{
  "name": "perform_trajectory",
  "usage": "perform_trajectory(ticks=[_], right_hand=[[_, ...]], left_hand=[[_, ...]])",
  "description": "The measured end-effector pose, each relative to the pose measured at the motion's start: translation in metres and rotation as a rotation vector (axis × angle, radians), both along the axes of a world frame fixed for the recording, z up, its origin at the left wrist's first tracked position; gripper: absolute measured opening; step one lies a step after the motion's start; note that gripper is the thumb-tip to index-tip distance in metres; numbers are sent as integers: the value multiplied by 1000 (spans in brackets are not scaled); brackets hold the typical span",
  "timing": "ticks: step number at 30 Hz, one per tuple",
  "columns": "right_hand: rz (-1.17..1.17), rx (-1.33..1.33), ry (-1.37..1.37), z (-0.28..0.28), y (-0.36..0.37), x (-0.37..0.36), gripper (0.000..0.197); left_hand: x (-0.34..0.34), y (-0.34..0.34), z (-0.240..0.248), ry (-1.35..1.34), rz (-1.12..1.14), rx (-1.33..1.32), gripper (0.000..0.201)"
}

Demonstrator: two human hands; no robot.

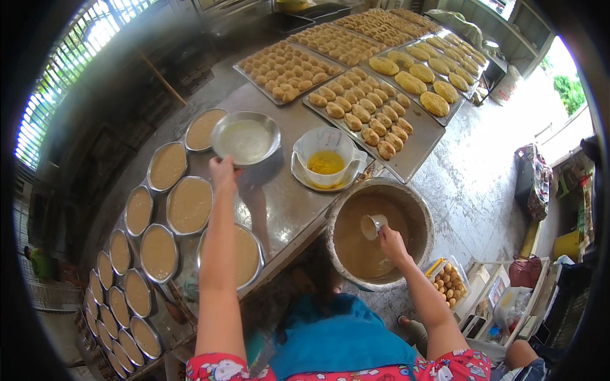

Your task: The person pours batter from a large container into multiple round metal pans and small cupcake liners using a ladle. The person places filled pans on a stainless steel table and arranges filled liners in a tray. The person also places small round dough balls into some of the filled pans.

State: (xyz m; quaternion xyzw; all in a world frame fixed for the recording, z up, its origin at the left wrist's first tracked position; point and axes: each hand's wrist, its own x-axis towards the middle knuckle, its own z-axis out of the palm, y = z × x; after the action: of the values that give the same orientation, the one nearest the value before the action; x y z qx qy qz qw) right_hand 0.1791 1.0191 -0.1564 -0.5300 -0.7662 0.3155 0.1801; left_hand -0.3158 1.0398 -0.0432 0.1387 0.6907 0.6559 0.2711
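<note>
My left hand grips the near rim of a round metal cake pan, which has no batter in it and a pale, shiny bottom. The pan is above the metal table, beside the filled ones. My right hand is closed around the handle of a small scoop cup, over a large round pot of light brown batter. Between the pan and the pot, a clear measuring jug with yellow liquid stands on a metal plate.
Several batter-filled pans line the left of the metal table. Trays of small baked buns and flat yellow breads cover its far end. A plastic tub of brown balls sits right of the pot, near another person's knee.
</note>
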Motion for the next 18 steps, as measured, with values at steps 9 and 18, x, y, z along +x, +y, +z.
perform_trajectory(ticks=[9,18], right_hand=[[469,593,-1366,-133,56,-7,26],[292,0,1,-102,-13,-70,19]], left_hand=[[64,-194,77,-240,-75,214,51],[125,-264,70,-416,-56,160,67]])
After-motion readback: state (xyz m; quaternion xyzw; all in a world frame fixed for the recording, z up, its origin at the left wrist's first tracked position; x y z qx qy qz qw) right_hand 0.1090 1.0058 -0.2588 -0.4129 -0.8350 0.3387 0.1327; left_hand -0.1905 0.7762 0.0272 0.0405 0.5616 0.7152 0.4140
